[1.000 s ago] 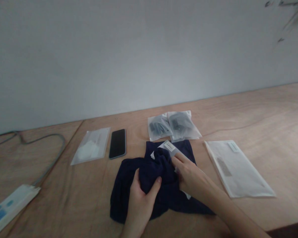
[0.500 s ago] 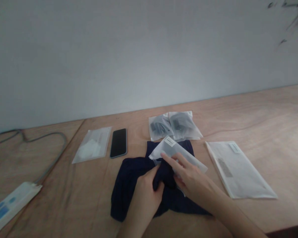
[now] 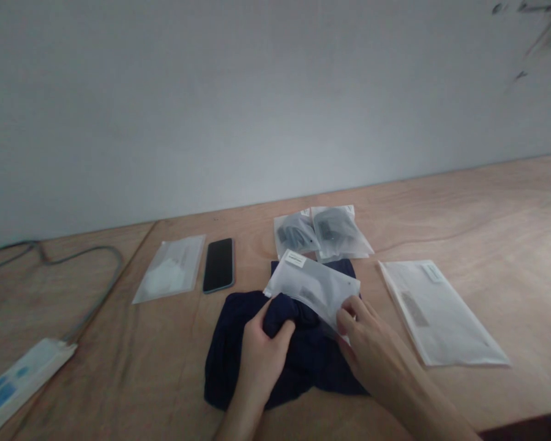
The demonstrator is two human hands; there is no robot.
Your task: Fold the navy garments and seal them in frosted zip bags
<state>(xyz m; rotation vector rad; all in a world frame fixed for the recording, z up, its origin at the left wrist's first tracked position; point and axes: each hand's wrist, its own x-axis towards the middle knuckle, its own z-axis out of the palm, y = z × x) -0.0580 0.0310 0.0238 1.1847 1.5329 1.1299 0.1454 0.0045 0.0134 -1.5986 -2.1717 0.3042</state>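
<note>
My left hand is closed around a bunched end of dark navy cloth, thumb on the near side. Held up just beyond it is a small frosted plastic bag with a white label at its upper left corner. My right hand pinches this bag near its lower right end, fingers curled. More navy fabric lies spread on the table beneath both hands. Whether the bunched cloth reaches inside the bag, I cannot tell.
Two frosted bags with dark contents lie behind the cloth. A larger frosted bag rests at the right. To the left are a phone, a flat translucent bag, and a white power strip with a grey cable.
My right hand has slid right and slightly down, from beside the bunched cloth to the bag's right end. The bag has shifted left and shows more of its face. My left hand moved slightly left.
</note>
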